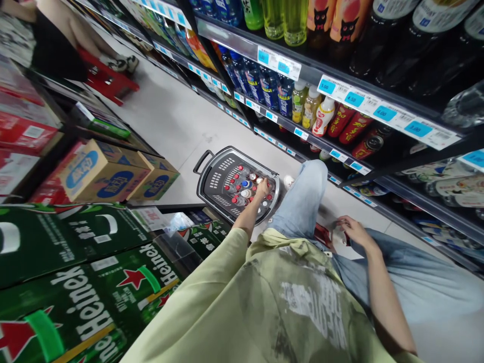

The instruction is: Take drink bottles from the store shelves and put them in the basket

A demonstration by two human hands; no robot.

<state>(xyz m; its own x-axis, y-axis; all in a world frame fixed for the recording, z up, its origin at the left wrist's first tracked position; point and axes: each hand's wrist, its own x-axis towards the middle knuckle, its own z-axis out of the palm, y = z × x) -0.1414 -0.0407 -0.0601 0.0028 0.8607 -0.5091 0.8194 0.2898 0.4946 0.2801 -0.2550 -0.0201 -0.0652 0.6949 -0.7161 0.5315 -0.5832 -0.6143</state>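
My left hand (pixel 261 189) reaches down into a black shopping basket (pixel 212 189) on the floor, its fingers closed around the top of a bottle with a white cap. Around it in the basket stand several bottles with red, white and blue caps, among them a blue-capped bottle (pixel 245 184). Over my bent leg, my right hand (pixel 352 230) hangs with loosely curled fingers apart and nothing visible in them. Below that hand, between my legs, part of a red seat (pixel 323 236) shows; most of it is hidden.
Drink shelves (pixel 264 108) with price tags run along the right. Green Heineken cartons (pixel 91 297) are stacked at lower left, with brown drink cartons (pixel 104 174) beyond. Farther back, a person (pixel 49 43) sits on a red stool (pixel 109 75).
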